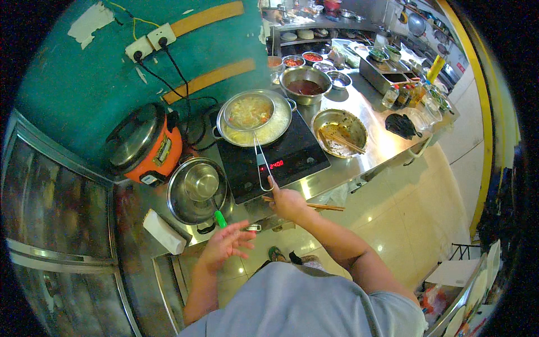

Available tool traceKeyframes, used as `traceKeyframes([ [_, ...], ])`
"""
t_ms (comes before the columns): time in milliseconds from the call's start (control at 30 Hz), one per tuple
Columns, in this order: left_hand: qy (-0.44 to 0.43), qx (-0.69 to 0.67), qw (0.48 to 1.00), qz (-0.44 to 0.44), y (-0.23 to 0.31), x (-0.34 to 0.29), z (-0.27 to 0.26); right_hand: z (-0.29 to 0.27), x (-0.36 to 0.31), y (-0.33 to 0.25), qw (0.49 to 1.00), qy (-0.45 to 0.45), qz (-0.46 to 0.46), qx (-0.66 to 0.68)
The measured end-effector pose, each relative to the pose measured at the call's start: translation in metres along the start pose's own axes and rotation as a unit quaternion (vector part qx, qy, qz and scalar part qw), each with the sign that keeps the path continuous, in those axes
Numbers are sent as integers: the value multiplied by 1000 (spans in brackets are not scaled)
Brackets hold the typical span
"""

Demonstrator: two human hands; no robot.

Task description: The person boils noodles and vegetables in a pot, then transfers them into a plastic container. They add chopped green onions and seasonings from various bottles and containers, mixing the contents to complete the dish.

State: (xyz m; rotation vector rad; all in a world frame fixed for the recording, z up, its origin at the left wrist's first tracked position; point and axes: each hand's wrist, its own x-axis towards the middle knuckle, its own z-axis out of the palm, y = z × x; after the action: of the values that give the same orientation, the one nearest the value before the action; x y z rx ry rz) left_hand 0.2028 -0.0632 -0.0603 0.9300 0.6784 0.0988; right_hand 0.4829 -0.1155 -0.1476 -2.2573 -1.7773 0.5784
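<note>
A long-handled strainer (261,160) rests with its round basket in a steaming pot (275,135) on the black induction cooker (306,149). Noodle-like food (248,110) with red and orange bits fills the basket. My right hand (289,205) is closed at the end of the strainer's wire handle, a finger along it. A pair of chopsticks (328,207) is also in that hand, sticking out to both sides. Below the counter edge hovers my left hand (227,246), fingers spread and holding nothing. Nearest to it is the green handle (220,219) of a ladle lying in a metal pan (179,205).
An orange rice cooker (160,157) stands by the wall at left, with black cords (188,95) behind it. Right of the cooker are an oily bowl with chopsticks (328,121) and a basin of dark liquid (306,87). A white packet (164,231) lies at the counter's left corner.
</note>
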Motion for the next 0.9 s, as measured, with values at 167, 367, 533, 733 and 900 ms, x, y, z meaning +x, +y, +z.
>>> traceKeyframes([
  [167,-8,-37,999,-24,-40,-23,6,-7,3,-1,1000,14,-8,15],
  [367,-4,-23,998,-64,-60,-15,11,-8,3,-2,1000,9,4,10],
  [533,-10,-3,999,-38,-72,-16,14,-6,-1,-4,999,34,-21,12],
  [733,26,-30,996,-83,-85,-16,21,-12,-40,-33,999,15,-41,17],
  [900,-20,-98,988,-114,-79,-33,18,2,-99,-63,956,-86,-274,-59],
])
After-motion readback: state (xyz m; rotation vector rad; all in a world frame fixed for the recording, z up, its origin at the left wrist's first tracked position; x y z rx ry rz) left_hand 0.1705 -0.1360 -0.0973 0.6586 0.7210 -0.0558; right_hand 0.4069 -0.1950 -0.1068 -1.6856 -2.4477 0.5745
